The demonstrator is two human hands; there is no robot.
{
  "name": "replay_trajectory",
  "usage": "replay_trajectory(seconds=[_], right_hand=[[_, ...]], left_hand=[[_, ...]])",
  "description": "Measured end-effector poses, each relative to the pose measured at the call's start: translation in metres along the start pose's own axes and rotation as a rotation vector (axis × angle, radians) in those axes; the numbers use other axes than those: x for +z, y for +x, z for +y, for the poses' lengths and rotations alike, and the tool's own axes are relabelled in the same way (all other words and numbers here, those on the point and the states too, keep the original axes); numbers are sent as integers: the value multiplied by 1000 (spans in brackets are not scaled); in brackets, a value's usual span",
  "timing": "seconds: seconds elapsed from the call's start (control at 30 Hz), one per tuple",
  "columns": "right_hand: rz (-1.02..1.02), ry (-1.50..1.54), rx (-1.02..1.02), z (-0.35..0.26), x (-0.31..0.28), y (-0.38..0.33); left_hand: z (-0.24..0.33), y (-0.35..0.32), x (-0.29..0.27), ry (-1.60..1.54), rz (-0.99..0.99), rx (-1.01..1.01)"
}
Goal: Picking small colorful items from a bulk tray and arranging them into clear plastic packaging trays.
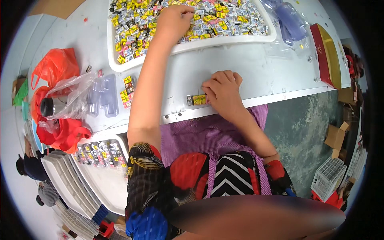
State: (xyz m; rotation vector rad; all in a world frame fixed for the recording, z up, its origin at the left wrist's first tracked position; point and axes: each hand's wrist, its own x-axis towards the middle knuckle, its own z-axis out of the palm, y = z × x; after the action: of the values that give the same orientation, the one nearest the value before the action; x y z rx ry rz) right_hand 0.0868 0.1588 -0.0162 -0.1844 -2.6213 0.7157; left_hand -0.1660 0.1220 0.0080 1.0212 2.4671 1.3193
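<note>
A large white tray full of tiny yellow, white, black and pink wrapped pieces spans the far side of the table. My left hand reaches into it, fingers curled together on the pieces; whatever is between the fingertips is hidden. Close to the table's front edge lies a short row of small yellow and dark pieces. My right hand is curled over the right end of that row, gripping it and covering part of it. Another small group of pieces lies left of my left forearm.
Clear plastic moulded trays lie on the left, with more at the far right. Red plastic bags and a dark-capped bottle are farther left. A red-and-gold box stands at right. Stacked white trays stand lower left.
</note>
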Motion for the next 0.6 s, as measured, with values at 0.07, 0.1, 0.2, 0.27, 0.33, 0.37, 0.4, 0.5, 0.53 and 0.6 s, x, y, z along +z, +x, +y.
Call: replay_trajectory(seconds=[0.07, 0.1, 0.2, 0.27, 0.33, 0.37, 0.4, 0.5, 0.53, 0.6], right_hand=[[16, 20, 8, 6, 1, -2], [39, 45, -9, 8, 2, -2], [51, 90, -21, 9, 4, -5], [46, 105, -7, 7, 5, -3], [46, 67, -36, 6, 4, -2], [57, 64, -33, 6, 4, -3], [68, 58, -47, 6, 5, -5], [82, 41, -62, 5, 8, -6], [80, 38, -60, 5, 8, -6], [80, 46, -44, 4, 10, -6]], left_hand=[[10, 1, 10, 56, 89, 303], [15, 0, 16, 231, 47, 351], [21, 2, 29, 428, 87, 494], [25, 6, 32, 463, 12, 498], [32, 8, 35, 429, 19, 502], [39, 9, 37, 473, -62, 400], [45, 10, 39, 516, -141, 297], [52, 11, 46, 582, -152, 307], [54, 9, 47, 630, -163, 283], [52, 5, 44, 630, -150, 315]])
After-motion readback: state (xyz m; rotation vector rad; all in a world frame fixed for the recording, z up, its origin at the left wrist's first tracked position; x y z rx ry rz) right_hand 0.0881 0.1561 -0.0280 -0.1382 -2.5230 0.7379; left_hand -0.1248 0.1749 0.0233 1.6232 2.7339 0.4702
